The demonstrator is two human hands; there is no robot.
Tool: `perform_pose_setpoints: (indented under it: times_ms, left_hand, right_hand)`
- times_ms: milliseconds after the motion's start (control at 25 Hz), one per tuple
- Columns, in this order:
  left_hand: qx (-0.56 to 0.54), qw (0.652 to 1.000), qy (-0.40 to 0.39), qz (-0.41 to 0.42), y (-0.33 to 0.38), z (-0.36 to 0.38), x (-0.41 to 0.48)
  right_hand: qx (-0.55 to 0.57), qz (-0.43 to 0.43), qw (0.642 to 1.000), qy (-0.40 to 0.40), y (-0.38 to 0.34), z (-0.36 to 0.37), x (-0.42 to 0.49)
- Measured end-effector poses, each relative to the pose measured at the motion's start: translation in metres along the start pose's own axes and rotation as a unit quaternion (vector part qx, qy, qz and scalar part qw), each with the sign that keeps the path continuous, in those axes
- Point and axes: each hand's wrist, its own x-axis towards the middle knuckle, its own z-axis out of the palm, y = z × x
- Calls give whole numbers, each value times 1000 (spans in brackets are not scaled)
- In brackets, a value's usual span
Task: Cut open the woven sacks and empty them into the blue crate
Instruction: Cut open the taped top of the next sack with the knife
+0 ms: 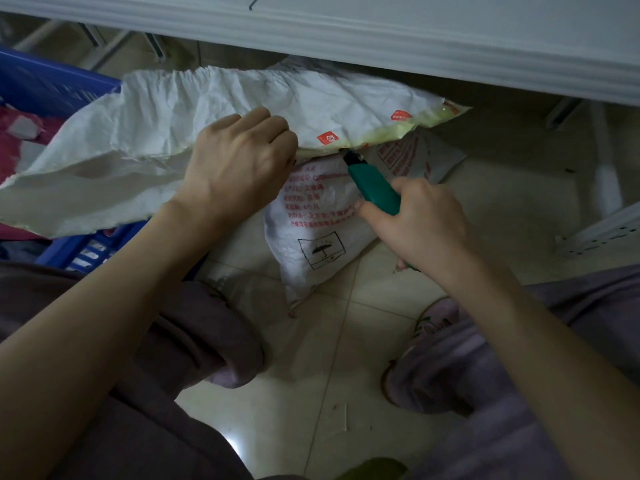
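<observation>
A crumpled white woven sack [194,109] stretches across the middle, its left end lying over the blue crate [52,81]. My left hand [239,161] grips the sack's lower edge near the centre. In my right hand [415,223] is a green utility knife [372,187], gripped by the handle, its tip touching the sack's edge beside a red label. Under it hangs another white sack [311,223] printed with red text and an umbrella symbol, its bottom on the tiled floor.
A pale table edge [381,39] runs across the top, with metal legs [606,174] at the right. Red-and-white items [20,133] lie in the crate. My knees in purple trousers [194,341] and a slipper [433,323] flank the tiled floor [329,375].
</observation>
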Motion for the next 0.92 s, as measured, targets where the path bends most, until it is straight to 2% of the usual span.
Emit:
perform_pose_setpoints:
  times_ms: [200, 320, 640, 920]
  left_hand:
    - [-28, 999, -11, -31, -2, -2, 1]
    - [-18, 999, -14, -47, -8, -5, -1]
    - [-20, 998, -30, -45, -12, -8, -5]
    - [-31, 997, -39, -60, -14, -5, -2]
  right_hand:
    - [122, 38, 989, -68, -1, -3, -3]
    - [143, 38, 985, -84, -5, -3, -6]
    - [120, 23, 990, -69, -9, -3, 0]
    - [2, 5, 1000, -6, -4, 0, 1]
